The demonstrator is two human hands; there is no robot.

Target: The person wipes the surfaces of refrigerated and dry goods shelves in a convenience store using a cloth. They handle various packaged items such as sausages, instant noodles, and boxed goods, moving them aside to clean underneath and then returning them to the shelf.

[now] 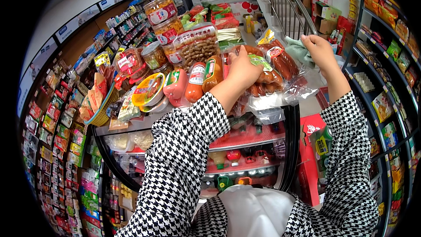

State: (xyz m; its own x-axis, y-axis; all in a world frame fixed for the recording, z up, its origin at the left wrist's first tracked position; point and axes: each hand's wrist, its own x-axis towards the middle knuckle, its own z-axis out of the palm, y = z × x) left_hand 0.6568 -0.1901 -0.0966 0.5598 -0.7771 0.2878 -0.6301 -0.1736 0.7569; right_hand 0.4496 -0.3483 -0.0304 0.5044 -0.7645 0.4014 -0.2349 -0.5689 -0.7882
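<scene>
My left hand (pixel 245 67) rests on the clear plastic packs of sausages (pixel 268 75) on top of a glass-fronted display cooler (pixel 292 144), its fingers spread over their upper edge. At the right, my right hand (pixel 320 51) pinches a grey-green cloth (pixel 299 51) beside a pack of dark red sausages (pixel 283 61). Left of my left hand lie a brown sausage roll (pixel 213 74), a red sausage roll (pixel 195 82) and a pink packaged ham (pixel 175 85). Behind them stands a large clear tub of brown snacks (pixel 199 44).
Stacked jars (pixel 161 11), a yellow-lidded bowl (pixel 148 89) and a yellow basket (pixel 105 105) crowd the cooler's left side. Product shelves flank both sides (pixel 381 105). A red carton (pixel 307 164) stands right of the cooler. A staircase railing (pixel 296 3) rises behind, near vegetables (pixel 227 34).
</scene>
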